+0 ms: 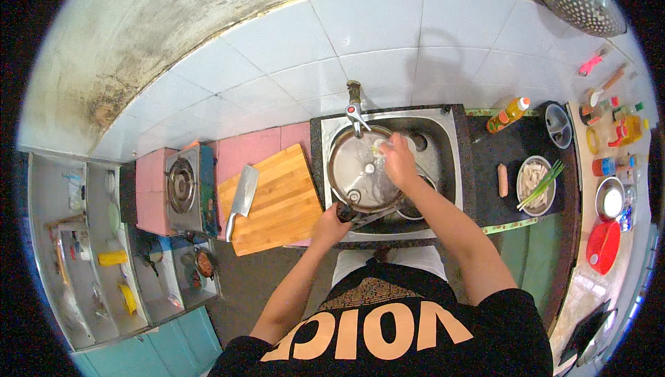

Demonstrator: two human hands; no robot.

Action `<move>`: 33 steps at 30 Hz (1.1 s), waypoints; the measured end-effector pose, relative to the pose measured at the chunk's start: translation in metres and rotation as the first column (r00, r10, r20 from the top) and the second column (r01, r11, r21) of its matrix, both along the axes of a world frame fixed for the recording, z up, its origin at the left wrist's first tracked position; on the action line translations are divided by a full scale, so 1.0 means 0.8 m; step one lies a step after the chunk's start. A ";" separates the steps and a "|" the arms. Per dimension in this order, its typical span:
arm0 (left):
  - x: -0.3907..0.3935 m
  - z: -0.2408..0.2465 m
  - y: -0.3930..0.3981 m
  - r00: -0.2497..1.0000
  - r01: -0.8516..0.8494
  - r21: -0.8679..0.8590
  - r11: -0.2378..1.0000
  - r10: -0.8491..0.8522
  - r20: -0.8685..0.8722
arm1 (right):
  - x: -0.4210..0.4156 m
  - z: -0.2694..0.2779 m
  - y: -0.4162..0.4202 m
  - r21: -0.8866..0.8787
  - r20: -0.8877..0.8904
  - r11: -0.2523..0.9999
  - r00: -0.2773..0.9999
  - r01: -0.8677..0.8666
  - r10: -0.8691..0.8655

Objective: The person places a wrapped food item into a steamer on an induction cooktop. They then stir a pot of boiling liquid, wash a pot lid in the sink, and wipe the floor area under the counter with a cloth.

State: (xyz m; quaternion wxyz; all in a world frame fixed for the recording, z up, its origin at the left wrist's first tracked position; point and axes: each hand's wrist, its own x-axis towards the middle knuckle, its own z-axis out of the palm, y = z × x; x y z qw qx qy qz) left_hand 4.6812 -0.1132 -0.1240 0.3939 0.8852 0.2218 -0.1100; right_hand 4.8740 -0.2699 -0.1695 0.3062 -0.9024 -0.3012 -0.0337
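Observation:
A round lid [345, 169], apparently glass with a metal rim and a small centre fitting, lies tilted over the left part of the stainless-steel sink [444, 140]. My left hand [331, 227] grips a black handle [345, 213] at the near edge of this round piece; whether the handle belongs to the lid or to a pan under it, I cannot tell. Over the lid's right side, my right hand [399, 163] is blurred, its fingers around a small pale yellowish wad [378, 147]. The faucet [356, 113] stands above the lid's far edge. A metal bowl [415, 213] shows partly beneath my right forearm.
Left of the sink, a cleaver [244, 192] rests on a wooden cutting board [283, 197], near a gas stove [182, 184]. To the right are a sausage [502, 180], a bowl of pale pieces [531, 182] with green onions [545, 182], and an orange-labelled bottle [508, 115].

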 end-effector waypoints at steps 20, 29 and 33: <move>0.026 -0.033 -0.020 0.975 0.199 -0.150 0.969 -0.179 0.133 | -0.024 0.017 0.043 0.271 0.061 0.958 0.995 -0.098 0.084; 0.015 -0.041 -0.006 0.987 0.146 -0.254 0.956 -0.159 -0.030 | -0.012 0.026 0.044 0.057 -0.079 0.934 0.931 -0.353 0.357; 0.010 -0.039 -0.006 0.989 0.149 -0.235 0.961 -0.150 0.016 | 0.049 0.020 0.034 -0.137 0.289 0.917 0.870 -0.375 0.399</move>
